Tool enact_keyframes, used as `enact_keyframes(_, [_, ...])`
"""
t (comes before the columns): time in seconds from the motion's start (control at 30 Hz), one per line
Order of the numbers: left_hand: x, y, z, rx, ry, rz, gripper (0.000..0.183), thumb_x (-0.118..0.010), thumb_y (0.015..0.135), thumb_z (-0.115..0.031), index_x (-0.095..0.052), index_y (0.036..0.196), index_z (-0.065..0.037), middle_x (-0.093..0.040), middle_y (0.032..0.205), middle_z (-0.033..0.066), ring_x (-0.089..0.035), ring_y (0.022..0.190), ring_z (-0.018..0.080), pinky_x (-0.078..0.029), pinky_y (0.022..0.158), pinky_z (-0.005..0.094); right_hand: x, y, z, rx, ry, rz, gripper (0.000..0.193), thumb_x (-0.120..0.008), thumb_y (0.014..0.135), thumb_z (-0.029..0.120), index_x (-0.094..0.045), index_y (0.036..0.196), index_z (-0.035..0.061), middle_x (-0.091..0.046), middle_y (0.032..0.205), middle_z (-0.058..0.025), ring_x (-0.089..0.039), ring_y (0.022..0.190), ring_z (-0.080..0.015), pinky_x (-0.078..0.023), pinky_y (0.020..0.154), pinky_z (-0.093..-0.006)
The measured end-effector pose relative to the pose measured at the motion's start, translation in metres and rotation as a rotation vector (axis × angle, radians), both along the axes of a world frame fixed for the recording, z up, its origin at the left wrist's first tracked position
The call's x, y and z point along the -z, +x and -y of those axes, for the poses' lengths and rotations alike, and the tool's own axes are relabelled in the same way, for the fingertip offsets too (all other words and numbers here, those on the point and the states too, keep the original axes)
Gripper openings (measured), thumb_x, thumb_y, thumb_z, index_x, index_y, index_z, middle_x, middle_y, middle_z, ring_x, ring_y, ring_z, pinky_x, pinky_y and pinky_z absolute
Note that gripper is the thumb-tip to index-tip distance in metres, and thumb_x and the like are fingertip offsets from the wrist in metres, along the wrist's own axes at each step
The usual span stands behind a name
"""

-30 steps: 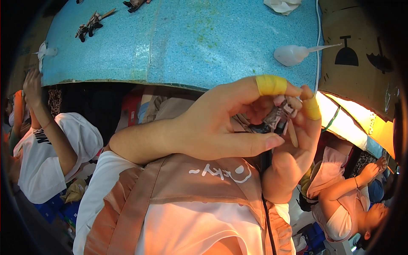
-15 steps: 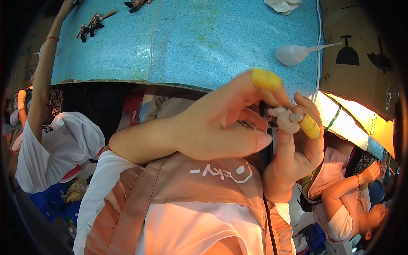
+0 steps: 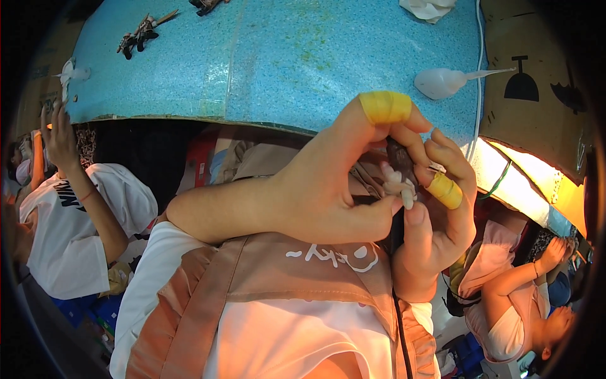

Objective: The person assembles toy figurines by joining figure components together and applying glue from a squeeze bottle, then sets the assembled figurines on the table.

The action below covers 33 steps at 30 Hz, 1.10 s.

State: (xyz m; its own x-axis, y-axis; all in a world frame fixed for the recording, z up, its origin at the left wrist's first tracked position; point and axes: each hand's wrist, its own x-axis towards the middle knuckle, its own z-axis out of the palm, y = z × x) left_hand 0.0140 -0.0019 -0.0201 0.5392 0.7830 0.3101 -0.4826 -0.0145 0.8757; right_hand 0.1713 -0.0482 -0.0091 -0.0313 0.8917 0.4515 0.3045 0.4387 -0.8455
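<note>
A small figurine (image 3: pixel 399 187) with pale limbs and a dark brown, rounded part is held up between both my hands, in front of my brown apron. My left hand (image 3: pixel 334 180) reaches across from the left, its thumb and fingers closed around the figurine's near side. Yellow tape wraps its index finger. From the right, my right hand (image 3: pixel 442 215) pinches the figurine with thumb and fingers; yellow tape circles one finger there too. My fingers partly hide the figurine, and its finer details are too small to make out.
Beyond my hands lies a blue table mat (image 3: pixel 271 69). On it are a white dropper bottle (image 3: pixel 440 83), a crumpled white tissue (image 3: pixel 429 9), dark figurines (image 3: pixel 140 36) and a white cord (image 3: pixel 480 69). Cardboard (image 3: pixel 536 69) stands at right. Co-workers sit on both sides.
The figurine has turned between my fingers, bringing its dark brown part into view. At left, a co-worker's arm has drawn back from the table, uncovering a white bottle there.
</note>
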Motion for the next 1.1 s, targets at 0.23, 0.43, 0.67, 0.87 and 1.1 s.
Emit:
enact_keyframes(0.23, [-0.003,0.001,-0.01,-0.162,0.518,-0.262,0.065,-0.059,0.065,0.005,-0.033,0.124,-0.005,-0.054,0.097,0.0147,-0.055,0.093,0.0255,-0.044,0.089,0.0444,0.002,-0.006,0.005,0.046,-0.088,-0.214,0.024,-0.062,0.064,0.0,-0.059,0.088,-0.0022,-0.056,0.104,-0.0219,-0.055,0.099,-0.0372,-0.043,0.089,-0.0485])
enact_keyframes(0.43, [-0.004,0.002,-0.006,-0.205,0.596,-0.319,0.061,-0.06,0.06,0.005,-0.044,0.117,-0.005,-0.055,0.096,0.0122,-0.056,0.09,0.0285,-0.046,0.085,0.0435,-0.006,0.008,0.0,0.015,-0.081,-0.043,0.019,-0.068,0.06,0.005,-0.062,0.078,0.0022,-0.062,0.092,-0.0158,-0.059,0.095,-0.0344,-0.041,0.088,-0.0473])
enact_keyframes(0.67, [-0.01,-0.001,-0.008,-0.149,0.568,-0.524,0.054,-0.06,0.058,0.006,-0.051,0.11,-0.005,-0.055,0.096,0.0112,-0.054,0.081,0.0303,-0.046,0.071,0.0381,-0.02,0.008,-0.002,0.084,-0.023,0.475,0.016,-0.071,0.058,0.007,-0.064,0.072,0.0073,-0.066,0.084,-0.0068,-0.061,0.093,-0.0277,-0.036,0.093,-0.0443])
enact_keyframes(0.87, [-0.005,0.0,-0.006,-0.224,0.589,-0.542,0.06,-0.061,0.059,0.005,-0.044,0.116,-0.005,-0.054,0.095,0.0095,-0.053,0.081,0.0303,-0.046,0.067,0.0345,-0.016,0.005,-0.003,0.105,-0.044,0.423,0.015,-0.071,0.061,0.007,-0.063,0.074,0.0064,-0.065,0.084,-0.0057,-0.061,0.089,-0.0259,-0.036,0.093,-0.0423])
enact_keyframes(1.1, [-0.07,-0.038,-0.067,0.021,0.156,-0.985,0.044,-0.06,0.074,-0.013,-0.045,0.113,0.0,-0.061,0.088,0.0118,-0.06,0.074,0.0212,-0.048,0.065,0.0308,0.005,0.025,-0.014,0.283,-0.05,0.277,0.037,-0.068,0.071,0.013,-0.059,0.104,-0.0009,-0.042,0.126,-0.0215,-0.042,0.115,-0.0329,-0.034,0.095,-0.0421])
